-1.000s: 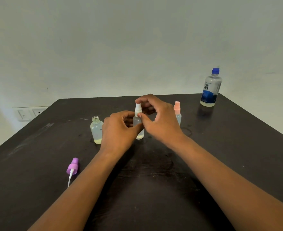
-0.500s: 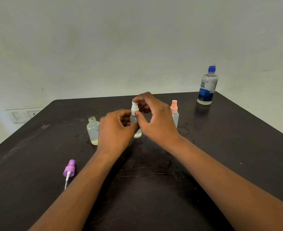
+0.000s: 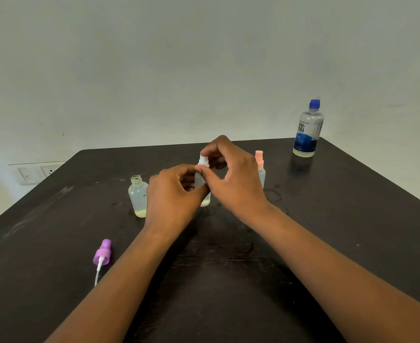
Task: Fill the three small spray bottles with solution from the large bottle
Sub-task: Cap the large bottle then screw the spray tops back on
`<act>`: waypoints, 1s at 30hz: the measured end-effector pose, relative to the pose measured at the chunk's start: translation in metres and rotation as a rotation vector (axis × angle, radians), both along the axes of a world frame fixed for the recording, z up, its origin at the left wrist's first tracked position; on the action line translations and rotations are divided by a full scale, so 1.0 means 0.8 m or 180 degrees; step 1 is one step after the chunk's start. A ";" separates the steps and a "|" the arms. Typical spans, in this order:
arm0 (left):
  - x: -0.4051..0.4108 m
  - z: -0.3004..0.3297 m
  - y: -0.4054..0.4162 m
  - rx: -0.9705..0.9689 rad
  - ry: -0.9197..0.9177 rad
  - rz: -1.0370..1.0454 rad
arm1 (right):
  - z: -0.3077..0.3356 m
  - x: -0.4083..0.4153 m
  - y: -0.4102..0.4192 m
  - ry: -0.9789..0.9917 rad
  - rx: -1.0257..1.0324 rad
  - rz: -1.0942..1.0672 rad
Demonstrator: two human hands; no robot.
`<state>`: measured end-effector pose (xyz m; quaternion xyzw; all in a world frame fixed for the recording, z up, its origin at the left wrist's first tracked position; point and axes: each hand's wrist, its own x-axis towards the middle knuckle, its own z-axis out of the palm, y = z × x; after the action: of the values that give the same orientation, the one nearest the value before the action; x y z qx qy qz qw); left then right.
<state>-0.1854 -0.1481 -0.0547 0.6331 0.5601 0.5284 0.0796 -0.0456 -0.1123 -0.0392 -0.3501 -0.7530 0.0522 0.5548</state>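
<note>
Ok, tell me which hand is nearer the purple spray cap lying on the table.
Left. The left hand holds the middle bottle, up and right of the purple spray cap; the right hand is farther right.

plain room: dark table (image 3: 352, 219), bare wall (image 3: 204, 58), wall sockets (image 3: 38, 172).

Reads "re-nu" in dark letters on large bottle (image 3: 308, 131), upper clear part of label; smaller print on blue band below too blurred to read.

Both hands hide most of the white-capped bottle (image 3: 205, 191); its fill level is unclear.
</note>
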 end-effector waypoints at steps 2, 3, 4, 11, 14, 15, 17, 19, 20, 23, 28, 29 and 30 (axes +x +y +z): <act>0.001 0.000 0.000 0.0014 -0.0004 -0.0003 | 0.002 0.001 -0.001 -0.0004 0.0010 -0.0060; 0.001 0.000 0.001 0.0009 -0.0016 -0.0007 | 0.003 0.002 -0.001 -0.0004 0.0010 -0.0070; 0.001 0.000 0.001 0.0002 -0.0017 -0.0010 | 0.003 0.002 -0.002 -0.0001 -0.0001 -0.0061; 0.000 0.000 0.000 -0.0003 -0.0005 -0.0009 | 0.003 -0.001 -0.004 0.0018 -0.0228 0.0099; 0.001 0.000 0.000 0.0046 0.0003 -0.0036 | 0.003 -0.001 -0.007 0.0207 0.0012 -0.0217; 0.001 0.000 0.000 0.0057 0.0010 -0.0051 | 0.004 -0.001 -0.007 0.0239 0.0044 -0.0239; 0.001 0.000 0.001 0.0052 0.0039 -0.0070 | 0.006 0.000 -0.007 0.0220 0.0012 -0.0138; 0.001 0.000 0.001 0.0044 0.0031 -0.0076 | 0.007 0.001 -0.007 0.0150 -0.0102 0.0008; 0.001 0.000 0.001 0.0048 0.0007 -0.0073 | 0.008 0.000 -0.007 0.0122 -0.0193 0.0090; 0.001 0.000 0.000 0.0061 -0.0009 -0.0085 | 0.007 -0.001 -0.008 0.0227 -0.0355 0.0240; 0.002 0.000 0.001 0.0042 0.0074 -0.0173 | 0.007 -0.001 -0.008 0.0297 -0.0206 -0.0111; 0.001 0.000 0.001 0.0036 0.0103 -0.0180 | 0.007 -0.001 -0.007 0.0231 -0.0205 -0.0124; 0.001 -0.001 0.001 0.0032 0.0123 -0.0186 | 0.008 0.000 -0.007 0.0173 -0.0224 -0.0094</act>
<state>-0.1847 -0.1472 -0.0552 0.6597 0.5401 0.5164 0.0810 -0.0456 -0.1177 -0.0329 -0.3789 -0.7301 0.0799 0.5631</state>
